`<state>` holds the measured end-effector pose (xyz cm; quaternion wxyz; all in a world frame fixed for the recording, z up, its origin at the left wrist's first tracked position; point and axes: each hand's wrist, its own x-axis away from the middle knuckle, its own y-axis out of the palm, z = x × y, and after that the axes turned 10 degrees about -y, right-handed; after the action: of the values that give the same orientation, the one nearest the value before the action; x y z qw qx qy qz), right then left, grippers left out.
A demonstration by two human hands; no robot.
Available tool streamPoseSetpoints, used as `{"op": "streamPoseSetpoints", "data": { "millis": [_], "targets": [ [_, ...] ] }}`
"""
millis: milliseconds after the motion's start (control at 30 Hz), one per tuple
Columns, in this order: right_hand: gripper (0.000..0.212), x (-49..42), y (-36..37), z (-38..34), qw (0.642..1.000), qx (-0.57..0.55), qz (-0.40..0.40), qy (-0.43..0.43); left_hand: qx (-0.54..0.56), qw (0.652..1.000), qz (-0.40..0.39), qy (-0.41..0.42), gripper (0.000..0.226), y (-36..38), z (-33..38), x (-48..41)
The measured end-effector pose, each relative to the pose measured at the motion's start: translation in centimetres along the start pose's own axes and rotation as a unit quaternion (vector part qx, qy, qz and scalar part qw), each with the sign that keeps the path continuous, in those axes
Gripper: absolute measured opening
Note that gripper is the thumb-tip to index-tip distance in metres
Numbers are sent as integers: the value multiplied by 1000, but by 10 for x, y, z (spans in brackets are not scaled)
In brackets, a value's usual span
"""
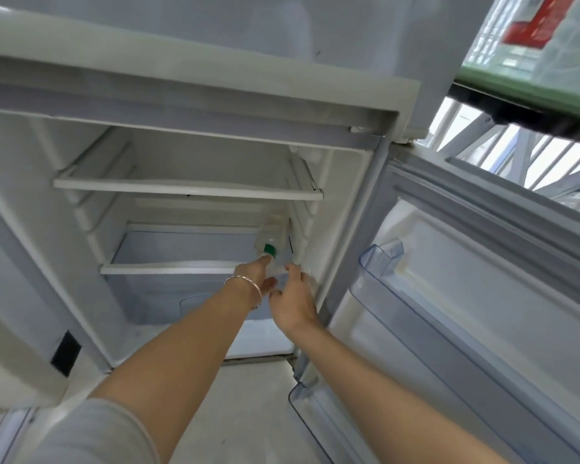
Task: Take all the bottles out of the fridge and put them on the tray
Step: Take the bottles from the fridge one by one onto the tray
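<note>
1. The fridge (215, 105) stands open, its door (482, 296) swung out to the right.
2. One clear bottle (274, 234) lies on the lower shelf (168, 269) at its right end, close against the fridge's right inner wall. Its green cap (270, 250) points toward the near side.
3. The left hand (253, 276), with a thin bracelet (245, 283) at the wrist, reaches in from the near side. Its fingertips come up just below the green cap, at the bottle's near end.
4. Blur hides the left fingers, so I cannot tell whether they close on the bottle or only touch it.
5. The right hand (293, 303) is just to the right of the left hand, back toward the camera, its fingers apart and loosely straight. It holds nothing.
6. The right fingertips lie near and a little right of the bottle's cap end, beside the fridge wall. Whether they touch the bottle I cannot tell.
7. The upper shelf (181, 190) sits above and farther back, and a clear door bin (382, 262) hangs on the door's inner side.
</note>
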<state>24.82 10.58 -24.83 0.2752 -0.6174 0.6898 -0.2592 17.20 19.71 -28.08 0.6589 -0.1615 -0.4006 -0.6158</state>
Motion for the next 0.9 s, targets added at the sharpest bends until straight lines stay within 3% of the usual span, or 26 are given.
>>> {"op": "streamPoseSetpoints", "data": {
  "millis": [100, 267, 467, 633, 767, 900],
  "targets": [
    [62, 3, 1, -11, 1000, 18, -16, -14, -75, 977, 121, 160, 47, -17, 12, 35],
    [77, 16, 4, -49, 997, -31, -41, -63, -299, 856, 254, 337, 35, -34, 51, 115],
    [87, 34, -9, -96, 992, -84, 5, -98, -408, 726, 327, 447, 39, -33, 72, 203],
    [84, 49, -48, -132, 980, -129, -23, -151, -463, 611, 339, 546, 47, -17, 79, 276],
    [76, 66, -101, -154, 959, -161, 12, -233, -431, 585, 328, 604, 45, 1, 100, 326],
    [78, 78, -168, -178, 941, -139, 91, -295, -294, 640, 253, 663, 47, 36, 125, 375]
  ]
}}
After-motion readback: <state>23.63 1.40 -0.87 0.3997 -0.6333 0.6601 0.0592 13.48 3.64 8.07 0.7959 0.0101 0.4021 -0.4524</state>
